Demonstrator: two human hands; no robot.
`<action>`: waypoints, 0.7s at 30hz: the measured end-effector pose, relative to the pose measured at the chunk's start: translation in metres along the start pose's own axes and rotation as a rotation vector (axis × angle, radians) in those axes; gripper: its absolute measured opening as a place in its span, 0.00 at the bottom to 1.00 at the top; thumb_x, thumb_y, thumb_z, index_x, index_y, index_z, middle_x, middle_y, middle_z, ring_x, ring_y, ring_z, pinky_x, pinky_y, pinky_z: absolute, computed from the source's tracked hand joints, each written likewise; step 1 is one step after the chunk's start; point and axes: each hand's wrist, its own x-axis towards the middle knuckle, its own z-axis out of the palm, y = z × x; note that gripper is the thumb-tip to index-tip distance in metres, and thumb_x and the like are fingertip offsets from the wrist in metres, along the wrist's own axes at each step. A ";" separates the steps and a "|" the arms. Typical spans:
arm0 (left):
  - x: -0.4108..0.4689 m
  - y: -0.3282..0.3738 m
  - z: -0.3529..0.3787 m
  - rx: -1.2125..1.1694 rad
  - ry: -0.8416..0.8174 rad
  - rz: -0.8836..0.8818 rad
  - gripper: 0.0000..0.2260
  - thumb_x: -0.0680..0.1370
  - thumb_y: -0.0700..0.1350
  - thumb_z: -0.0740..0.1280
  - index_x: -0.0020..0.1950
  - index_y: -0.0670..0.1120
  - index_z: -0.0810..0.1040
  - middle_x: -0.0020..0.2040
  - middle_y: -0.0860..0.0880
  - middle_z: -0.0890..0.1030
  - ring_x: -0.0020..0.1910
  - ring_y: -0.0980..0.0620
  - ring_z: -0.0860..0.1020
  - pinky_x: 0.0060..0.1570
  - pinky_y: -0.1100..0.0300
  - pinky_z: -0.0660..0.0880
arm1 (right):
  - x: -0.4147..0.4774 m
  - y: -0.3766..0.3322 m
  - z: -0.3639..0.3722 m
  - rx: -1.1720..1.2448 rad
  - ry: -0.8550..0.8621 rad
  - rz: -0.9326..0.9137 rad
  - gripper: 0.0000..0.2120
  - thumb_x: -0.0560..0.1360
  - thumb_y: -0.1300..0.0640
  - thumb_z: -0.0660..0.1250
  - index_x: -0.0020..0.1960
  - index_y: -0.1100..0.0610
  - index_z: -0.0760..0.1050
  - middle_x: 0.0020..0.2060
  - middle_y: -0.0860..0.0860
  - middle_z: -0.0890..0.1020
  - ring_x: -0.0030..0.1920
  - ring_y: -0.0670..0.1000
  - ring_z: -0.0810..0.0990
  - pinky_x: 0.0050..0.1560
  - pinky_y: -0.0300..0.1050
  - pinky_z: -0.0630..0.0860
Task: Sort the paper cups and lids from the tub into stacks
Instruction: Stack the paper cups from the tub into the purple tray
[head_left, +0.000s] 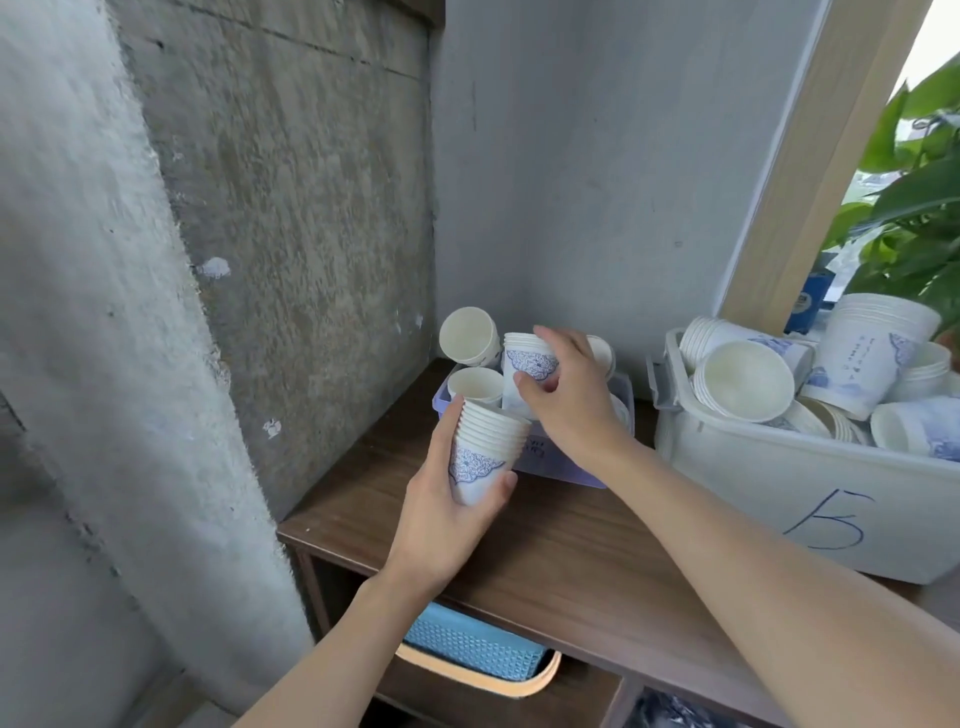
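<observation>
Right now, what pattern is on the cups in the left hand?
White stack of cups with a blue floral motif; head view.

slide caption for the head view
Left hand holds a cup stack; right hand grips a second stack at the purple bin.

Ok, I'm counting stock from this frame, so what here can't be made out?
Head view only.
Inside of the purple basket: hidden by the right hand and the cup stack it grips.
white tub: cut off by the right edge; loose cups bury what lies below, so lids cannot be confirmed.
Handwriting on the purple basket, beside the second stack in the left hand: too small and blurred.
blue basket: contents hidden by the tabletop.
</observation>
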 end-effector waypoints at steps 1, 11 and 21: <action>0.000 0.000 0.000 0.000 0.001 -0.009 0.37 0.74 0.47 0.75 0.77 0.59 0.58 0.63 0.73 0.73 0.61 0.68 0.74 0.55 0.76 0.69 | 0.001 0.000 0.000 0.006 0.029 0.011 0.23 0.74 0.59 0.69 0.68 0.56 0.70 0.57 0.46 0.69 0.50 0.56 0.77 0.58 0.52 0.74; -0.009 -0.003 -0.002 0.041 0.001 -0.076 0.29 0.72 0.47 0.76 0.67 0.59 0.66 0.56 0.63 0.78 0.55 0.67 0.76 0.48 0.76 0.71 | -0.010 0.002 -0.016 -0.003 0.032 0.003 0.03 0.76 0.64 0.65 0.45 0.59 0.77 0.44 0.53 0.76 0.41 0.49 0.76 0.41 0.30 0.66; -0.006 -0.003 0.000 0.049 0.047 -0.068 0.28 0.71 0.47 0.76 0.66 0.62 0.67 0.56 0.64 0.79 0.55 0.66 0.77 0.49 0.75 0.71 | -0.023 -0.022 -0.042 0.302 0.208 -0.030 0.05 0.79 0.61 0.62 0.46 0.52 0.72 0.35 0.44 0.76 0.37 0.46 0.74 0.42 0.44 0.72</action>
